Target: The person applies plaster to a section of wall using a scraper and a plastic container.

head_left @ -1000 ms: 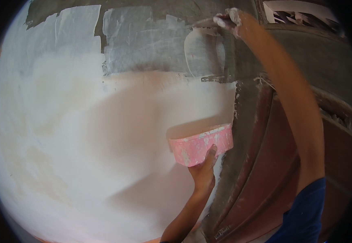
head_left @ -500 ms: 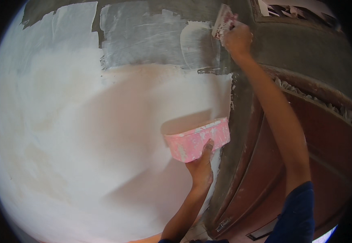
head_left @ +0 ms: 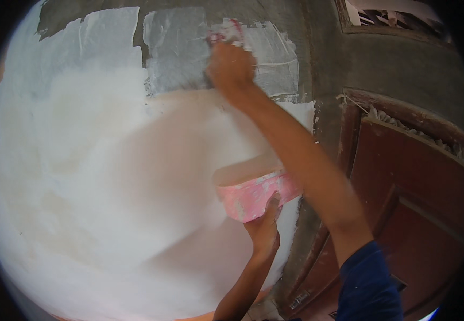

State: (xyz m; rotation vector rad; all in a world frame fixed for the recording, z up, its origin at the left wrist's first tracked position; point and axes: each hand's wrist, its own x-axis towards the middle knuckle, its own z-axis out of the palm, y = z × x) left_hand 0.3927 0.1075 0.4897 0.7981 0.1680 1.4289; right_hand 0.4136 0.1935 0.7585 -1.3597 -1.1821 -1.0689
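Observation:
My left hand (head_left: 264,227) grips a pink plastic tub (head_left: 249,198) smeared with white, its thumb on the near side. The tub is held up in front of the wall, and my right forearm covers its right end. Higher up, my right hand (head_left: 233,67) is closed round a putty knife (head_left: 225,36) with a red, white-smeared handle, slightly blurred. Its blade is mostly hidden by the hand. The hand is at the thinly coated grey patch (head_left: 176,51) near the top of the wall. Below this, thicker white coating (head_left: 98,144) covers the wall.
A dark red panelled door (head_left: 424,214) in a worn frame stands at the right, with ruffled cloth (head_left: 419,131) along its top. Bare grey plaster (head_left: 403,69) surrounds it. An opening with a wooden frame (head_left: 384,29) is at the upper right.
My right hand has swept left across the grey patch with the putty knife, leaving fresh white coating to its right. The tub has stayed almost in place in my left hand.

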